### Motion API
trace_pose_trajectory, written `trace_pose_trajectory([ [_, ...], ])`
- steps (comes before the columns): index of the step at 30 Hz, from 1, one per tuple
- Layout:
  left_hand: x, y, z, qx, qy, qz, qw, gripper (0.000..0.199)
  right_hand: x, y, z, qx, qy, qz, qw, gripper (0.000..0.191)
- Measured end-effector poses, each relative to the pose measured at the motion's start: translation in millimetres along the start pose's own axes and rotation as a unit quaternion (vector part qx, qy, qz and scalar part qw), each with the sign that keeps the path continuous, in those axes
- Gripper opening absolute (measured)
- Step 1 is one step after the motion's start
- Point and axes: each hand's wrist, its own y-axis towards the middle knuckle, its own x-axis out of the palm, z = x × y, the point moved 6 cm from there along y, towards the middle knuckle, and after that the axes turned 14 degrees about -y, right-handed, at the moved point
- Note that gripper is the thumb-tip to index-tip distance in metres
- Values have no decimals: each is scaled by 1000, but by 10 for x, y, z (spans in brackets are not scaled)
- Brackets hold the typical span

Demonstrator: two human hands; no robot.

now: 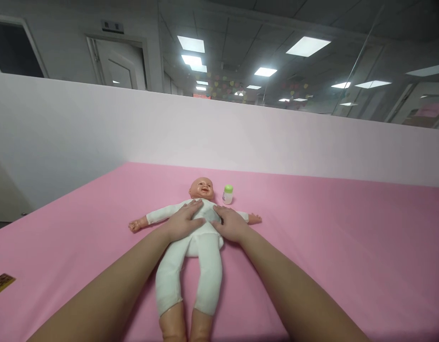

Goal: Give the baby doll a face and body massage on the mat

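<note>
Where the pink sheet (329, 247) covers the work surface, a baby doll (196, 237) in a white one-piece suit lies on its back, head toward the far pale partition (98, 128) and bare feet toward the viewer, arms spread out to either side. The person's left hand (183, 219) rests palm down on the doll's chest, fingers extended and laid flat across the white fabric, pointing toward the doll's head; they enclose nothing. The right hand (231, 222) likewise lies palm down on the other side of the torso, fingers open and flat against the suit, its fingertips just beside those of the left hand near the midline. Both forearms run from the lower corners of the view inward, flanking the doll's legs. A small white bottle with a green cap (227, 194) stands upright on the sheet just beside the doll's head, on the viewer's right, apart from both hands. At the lower left edge of the sheet lies a flat dark label with yellow markings (1, 284), well apart from the doll. Beyond the partition appear a closed grey door (119, 64) and lit ceiling panels (307, 46).
</note>
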Motion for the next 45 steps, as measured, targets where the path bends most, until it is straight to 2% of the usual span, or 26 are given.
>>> trace_pose_trajectory([
  [6,-122,49,-451,-58,-60,88,993,81,-30,-29,-10,3,-5,-13,1000,71],
  [9,-145,71,-553,-58,-68,108,990,79,-107,-76,-21,12,2,1,1000,69],
  [11,-148,79,-559,-53,-72,110,990,76,-222,-139,-94,8,12,33,999,64],
  [13,-147,77,-540,-47,-74,106,990,73,-368,-233,-275,-29,39,72,996,56],
  [15,-150,68,-519,-44,-77,103,991,73,-488,-350,-553,-98,93,90,987,46],
  [17,-151,57,-516,-48,-83,103,990,74,-507,-459,-850,-165,159,42,973,37],
  [19,-140,46,-517,-50,-91,103,989,74,-476,-539,-1079,-208,215,-16,954,37],
  [22,-73,34,-493,-38,-109,91,989,75,-441,-558,-1181,-223,253,-33,941,42],
  [27,100,5,-366,-23,-130,57,990,78,-392,-427,-973,-206,179,-12,962,50],
  [32,136,-14,-248,-23,-82,51,995,77,-265,-234,-610,-126,67,-25,990,63],
  [37,140,14,-275,-24,-65,46,997,77,-118,-56,-313,-73,14,-58,996,74],
  [45,128,12,-281,-10,-55,57,997,75,-94,0,6,40,-10,-38,998,74],
])
